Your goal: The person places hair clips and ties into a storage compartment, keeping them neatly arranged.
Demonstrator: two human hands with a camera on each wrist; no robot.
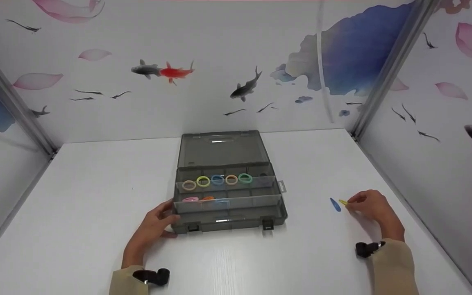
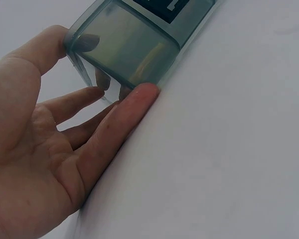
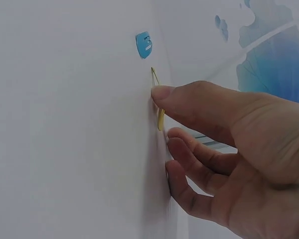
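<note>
An open grey see-through storage box [image 1: 230, 223] stands on the table with its lid raised at the back. My left hand [image 1: 153, 224] grips its front left corner, thumb at the top edge and fingers along the side, as the left wrist view also shows. To the right of the box, my right hand [image 1: 372, 206] pinches a yellow hair clip [image 3: 161, 119] between thumb and fingers, close over the table. A blue hair clip [image 1: 335, 204] lies on the table just left of that hand. Part of the yellow clip is hidden behind the thumb.
Several coloured hair ties [image 1: 217, 180] stand in a row in the box's rear section. In the middle section lie a pink clip [image 1: 191, 199] and an orange clip [image 1: 207, 198]. Printed wall panels [image 1: 211, 110] enclose the white table [image 1: 96, 184] at the back and sides.
</note>
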